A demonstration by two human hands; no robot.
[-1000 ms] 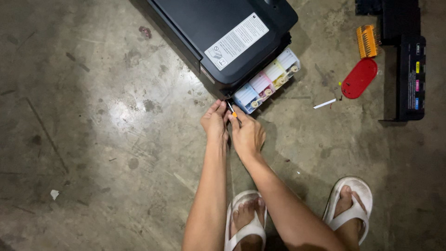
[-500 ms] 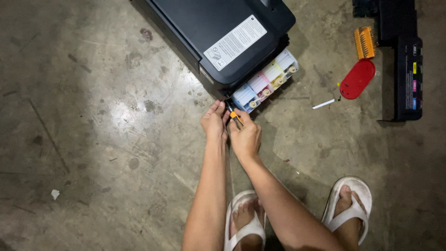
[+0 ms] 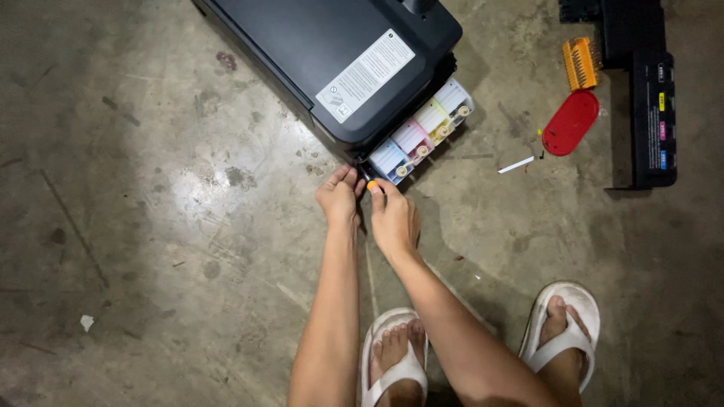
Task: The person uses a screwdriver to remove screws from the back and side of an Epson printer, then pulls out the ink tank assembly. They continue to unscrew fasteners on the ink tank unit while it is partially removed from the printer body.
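A black printer (image 3: 332, 53) lies on the concrete floor with a white label on its casing. A row of clear ink tanks (image 3: 422, 128) juts from its near corner. My right hand (image 3: 394, 218) grips a small orange-handled tool (image 3: 372, 185), its tip at the printer's corner beside the tanks. My left hand (image 3: 339, 197) is close alongside, fingers pinched at the same corner; what they touch is hidden.
A red oval lid (image 3: 571, 122), an orange ridged part (image 3: 581, 63) and a thin white strip (image 3: 516, 164) lie to the right. A black panel with coloured marks (image 3: 653, 113) sits at far right. My feet in white sandals (image 3: 562, 332) are below.
Both hands stay at the printer's corner; the view has shifted slightly and the hands sit a little lower and closer together around the tool.
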